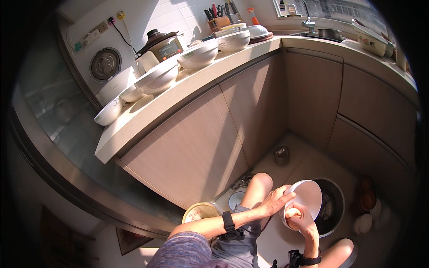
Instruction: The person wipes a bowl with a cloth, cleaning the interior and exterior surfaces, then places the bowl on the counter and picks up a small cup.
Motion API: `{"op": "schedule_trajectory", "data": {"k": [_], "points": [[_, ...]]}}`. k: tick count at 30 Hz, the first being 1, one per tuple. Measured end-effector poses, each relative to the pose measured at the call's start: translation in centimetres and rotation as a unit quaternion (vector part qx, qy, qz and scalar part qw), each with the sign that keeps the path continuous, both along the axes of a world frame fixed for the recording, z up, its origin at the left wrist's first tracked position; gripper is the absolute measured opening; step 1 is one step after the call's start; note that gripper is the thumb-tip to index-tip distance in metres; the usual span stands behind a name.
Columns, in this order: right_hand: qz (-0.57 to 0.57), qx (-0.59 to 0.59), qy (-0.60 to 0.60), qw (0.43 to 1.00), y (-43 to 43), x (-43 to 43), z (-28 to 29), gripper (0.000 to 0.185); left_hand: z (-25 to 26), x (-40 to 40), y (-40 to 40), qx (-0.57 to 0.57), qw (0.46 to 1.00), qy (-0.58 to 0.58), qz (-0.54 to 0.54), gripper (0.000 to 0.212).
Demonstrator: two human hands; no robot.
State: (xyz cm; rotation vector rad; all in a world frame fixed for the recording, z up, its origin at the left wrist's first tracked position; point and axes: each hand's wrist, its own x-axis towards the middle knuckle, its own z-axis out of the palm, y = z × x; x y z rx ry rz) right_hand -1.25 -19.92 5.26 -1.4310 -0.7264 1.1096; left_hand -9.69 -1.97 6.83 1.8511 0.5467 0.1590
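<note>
A deep white bowl (310, 197) is tilted between both hands, its opening towards the lower right. My left hand (278, 199) grips its upper left rim. Inside the bowl's lower part, my right hand (300, 217) is closed around a small pale yellowish thing (292, 212) that I cannot make out exactly. Just right of the white bowl and partly behind it, a round metal basin (340, 209) stands on the floor with dark contents that are hard to tell apart.
Several white bowls (157, 78) line the counter edge (187, 87). A glass jar (281, 154) stands on the floor near the cabinets. Right of the basin are orange-brown rounded things (367, 199) and whitish ones (363, 223). A patterned container (201, 212) stands beside my left forearm.
</note>
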Motion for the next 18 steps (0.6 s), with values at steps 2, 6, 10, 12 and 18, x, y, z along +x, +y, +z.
{"op": "schedule_trajectory", "data": {"k": [2,6,10,12,18], "points": [[-0.009,0.141,0.095,0.985,-0.3,0.1,0.8,0.022,1.8,-2.0,1.8,0.027,0.999,-0.013,0.011,0.061],[-0.068,0.309,0.204,0.927,-2.6,3.7,-0.9,0.028,2.7,-4.7,9.4,0.031,0.993,-0.103,0.056,0.070],[-0.192,0.163,0.141,0.957,-1.3,5.1,-3.4,0.022,16.2,-11.4,8.4,-0.053,0.975,-0.135,0.171,0.086],[-0.169,0.141,0.133,0.966,-0.2,3.8,-2.1,0.021,19.3,-15.9,10.0,-0.049,0.971,-0.116,0.202,0.089],[-0.129,0.163,0.103,0.973,-0.3,5.0,-4.8,0.023,29.8,-23.8,11.0,0.007,0.923,-0.171,0.346,0.081]]}}
